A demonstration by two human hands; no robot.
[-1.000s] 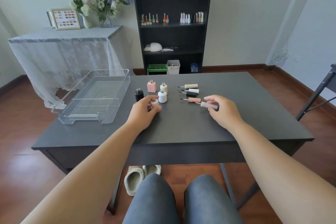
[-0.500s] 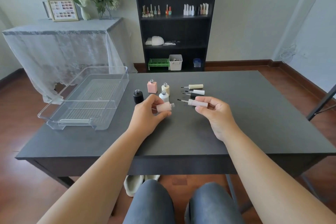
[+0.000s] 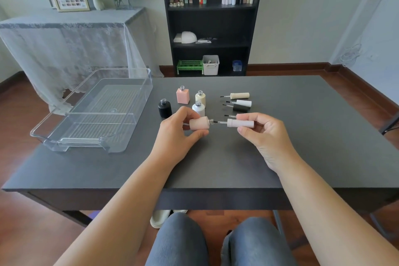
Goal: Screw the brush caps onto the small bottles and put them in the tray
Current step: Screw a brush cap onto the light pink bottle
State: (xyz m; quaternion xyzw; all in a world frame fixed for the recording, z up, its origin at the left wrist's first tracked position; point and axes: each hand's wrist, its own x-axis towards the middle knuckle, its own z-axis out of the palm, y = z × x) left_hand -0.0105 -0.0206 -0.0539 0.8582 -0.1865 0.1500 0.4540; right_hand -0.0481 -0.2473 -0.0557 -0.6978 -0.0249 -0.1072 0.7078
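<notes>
So far no bottle lies in the tray (image 3: 92, 112): right of it, left hand (image 3: 179, 134) grips the first pale bottle (image 3: 199, 123), right hand (image 3: 262, 134) pinches its brush cap (image 3: 240, 123), brush entering the neck; four bottles wait uncapped.

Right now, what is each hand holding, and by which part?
The left hand grips the pale pink bottle round its body, neck pointing right. The right hand pinches the pale pink brush cap by its cap barrel, brush aimed at the neck.

Five bottles: pink (image 3: 182, 97), cream (image 3: 200, 97), white (image 3: 198, 109), black (image 3: 165, 108) beside the tray (image 3: 90, 112), one held (image 3: 199, 123). Five caps: cream (image 3: 239, 95), white (image 3: 244, 103), black (image 3: 240, 108), one mostly hidden (image 3: 230, 116), one held (image 3: 240, 123).
</notes>
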